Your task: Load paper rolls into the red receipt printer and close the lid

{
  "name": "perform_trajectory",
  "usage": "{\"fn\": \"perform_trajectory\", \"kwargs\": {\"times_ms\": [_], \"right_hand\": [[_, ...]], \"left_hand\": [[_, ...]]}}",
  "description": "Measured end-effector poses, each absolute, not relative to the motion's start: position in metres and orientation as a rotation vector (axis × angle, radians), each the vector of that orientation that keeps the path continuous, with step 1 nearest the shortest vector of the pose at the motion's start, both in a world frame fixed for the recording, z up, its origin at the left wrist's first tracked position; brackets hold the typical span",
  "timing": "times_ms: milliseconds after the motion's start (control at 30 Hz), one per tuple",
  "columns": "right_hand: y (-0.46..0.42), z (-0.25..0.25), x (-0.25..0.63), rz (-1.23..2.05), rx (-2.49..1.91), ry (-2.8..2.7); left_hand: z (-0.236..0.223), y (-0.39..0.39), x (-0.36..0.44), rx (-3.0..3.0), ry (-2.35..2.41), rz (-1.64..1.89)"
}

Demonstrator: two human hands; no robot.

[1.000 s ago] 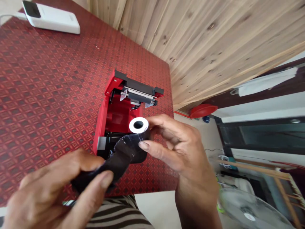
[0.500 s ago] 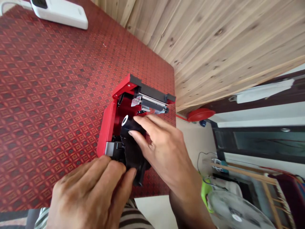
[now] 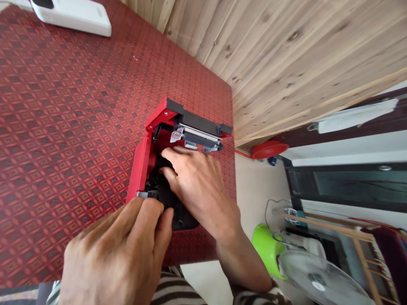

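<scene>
A red and black label printer [image 3: 138,167] sits on the table with its lid [image 3: 200,120] raised. A metal bar and dark roller show under the lid. My right hand [image 3: 193,182] reaches into the body, its thumb and fingers closed around a black ribbon roll [image 3: 163,163], which is mostly covered by the hand. Black film [image 3: 170,195] runs from the roll toward the near end. My left hand [image 3: 124,241] is curled over the printer's near end, beside a grey metal part [image 3: 142,195]; its fingertips are hidden.
A red patterned cover lies over the table [image 3: 79,106]. At the far left is a white power bank [image 3: 74,18] with a cable. Plank walling [image 3: 280,55] borders the table's far side. Off to the right are a green bin [image 3: 267,250] and a fan [image 3: 318,275].
My right hand has moved left and deeper into the printer with the roll, whose white core end has gone out of sight. My left hand stays at the near end.
</scene>
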State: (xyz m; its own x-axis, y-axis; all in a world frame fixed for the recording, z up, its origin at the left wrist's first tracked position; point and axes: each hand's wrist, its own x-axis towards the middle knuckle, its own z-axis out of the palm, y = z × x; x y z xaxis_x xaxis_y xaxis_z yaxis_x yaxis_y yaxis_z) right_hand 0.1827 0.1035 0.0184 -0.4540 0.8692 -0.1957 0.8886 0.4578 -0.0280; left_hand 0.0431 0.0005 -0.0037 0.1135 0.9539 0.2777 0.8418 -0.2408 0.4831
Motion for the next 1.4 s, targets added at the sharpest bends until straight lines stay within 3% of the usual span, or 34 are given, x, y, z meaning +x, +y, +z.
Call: {"fn": "perform_trajectory", "kwargs": {"times_ms": [200,500,800,1000,1167,1400], "right_hand": [[0.1,0.016,0.191,-0.261,1.56,2.638],[0.045,0.05,0.225,-0.689,1.427,3.008],[0.022,0.022,0.23,-0.631,1.531,3.173],[0.015,0.015,0.232,-0.463,1.56,3.331],[0.011,0.006,0.226,-0.139,1.584,3.345],[0.007,0.007,0.223,-0.093,1.598,3.363]], "left_hand": [[-0.001,0.004,0.044,2.136,1.807,0.782],[0.004,0.005,0.038,2.062,1.722,0.798],[0.018,0.025,0.019,2.001,1.577,0.856],[0.035,0.078,0.01,2.06,1.9,1.057],[0.024,0.111,0.017,2.23,1.544,0.977],[0.023,0.082,0.008,2.155,1.385,0.953]]}}
